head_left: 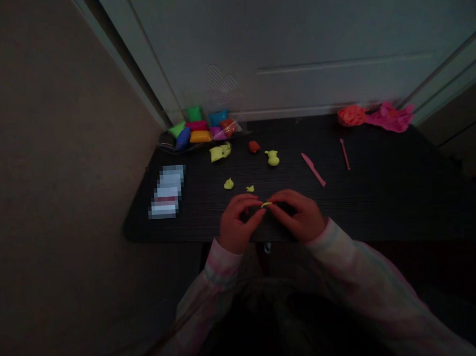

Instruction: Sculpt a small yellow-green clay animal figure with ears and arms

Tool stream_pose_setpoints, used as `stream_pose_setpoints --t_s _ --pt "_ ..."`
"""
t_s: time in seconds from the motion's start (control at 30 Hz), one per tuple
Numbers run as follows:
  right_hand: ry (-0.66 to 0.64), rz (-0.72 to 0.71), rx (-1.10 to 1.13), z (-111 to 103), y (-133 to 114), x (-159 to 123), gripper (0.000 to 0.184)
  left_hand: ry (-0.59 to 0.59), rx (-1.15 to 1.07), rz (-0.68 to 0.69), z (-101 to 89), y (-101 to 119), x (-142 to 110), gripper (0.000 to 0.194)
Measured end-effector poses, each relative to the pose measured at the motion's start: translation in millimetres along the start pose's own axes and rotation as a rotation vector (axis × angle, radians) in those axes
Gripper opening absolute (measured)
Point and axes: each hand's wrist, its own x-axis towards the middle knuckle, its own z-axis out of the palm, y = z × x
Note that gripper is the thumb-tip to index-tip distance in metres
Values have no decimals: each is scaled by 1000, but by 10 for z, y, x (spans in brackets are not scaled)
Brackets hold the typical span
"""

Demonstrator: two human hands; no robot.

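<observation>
Between the fingertips of both hands, over the table's front part, is a small thin piece of yellow modelling clay [266, 204]. My left hand [237, 221] pinches its left end, and my right hand [300, 213] pinches the right end. Just beyond the fingers lie a tiny yellow clay scrap [250, 189] and a larger yellow clay lump [228, 184]. Farther back stands a small yellow clay figure [273, 157] with a round body and bits sticking out at the top. A red clay lump [254, 146] rests to its left.
On the dark table [368, 202] lie a pink plastic knife [313, 169] and a thin pink tool [345, 154]. An opened yellow packet [220, 152] is near a clear bag of coloured clay packets [200, 136]. A blurred-out phone-like object [168, 192] lies left; crumpled orange [352, 115] and pink [393, 117] pieces sit back right.
</observation>
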Motion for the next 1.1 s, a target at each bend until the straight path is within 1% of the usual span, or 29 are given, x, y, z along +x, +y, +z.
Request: stream_pose_setpoints --t_s 0.23,0.63,0.87,1.0,1.1 --pt "3 1 -43 17 -2 -1 7 105 69 46 43 68 -7 8" --pt "14 -13 -70 29 -14 12 7 176 198 142 81 67 -17 5" --pt "14 -50 -120 32 -3 4 6 193 231 178 96 91 -33 5" --pt "10 -32 -120 32 -3 -2 6 181 237 188 97 79 -31 10" --pt "10 -38 -109 31 -7 -1 6 176 233 185 98 66 -33 9"
